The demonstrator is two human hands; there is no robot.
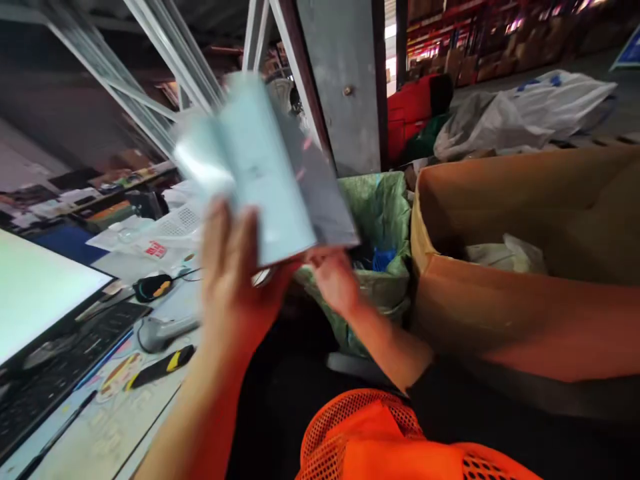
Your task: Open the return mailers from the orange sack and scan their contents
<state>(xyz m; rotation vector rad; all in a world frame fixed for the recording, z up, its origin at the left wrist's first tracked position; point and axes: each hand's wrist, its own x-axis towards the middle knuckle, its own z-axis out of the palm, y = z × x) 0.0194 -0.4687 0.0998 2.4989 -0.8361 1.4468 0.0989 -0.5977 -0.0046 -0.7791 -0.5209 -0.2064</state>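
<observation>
A book [267, 180] with a pale blue face and a dark grey face with pink marks is held up in front of me, smeared by motion. Its left side is glossy and whitish. My left hand [233, 260] grips it at the lower left, fingers up against the pale blue face and thumb beneath the bottom edge. At the lower right corner, my right hand [333, 277] pinches the bottom edge, with some fingertips hidden.
On the left desk are a monitor [45, 287], a keyboard [75, 360], a barcode scanner [163, 331], a yellow-black cutter [163, 367] and a pen [57, 433]. A green woven sack [377, 200] stands ahead, beside a large cardboard box [500, 313]. A grey pillar [345, 87] rises behind.
</observation>
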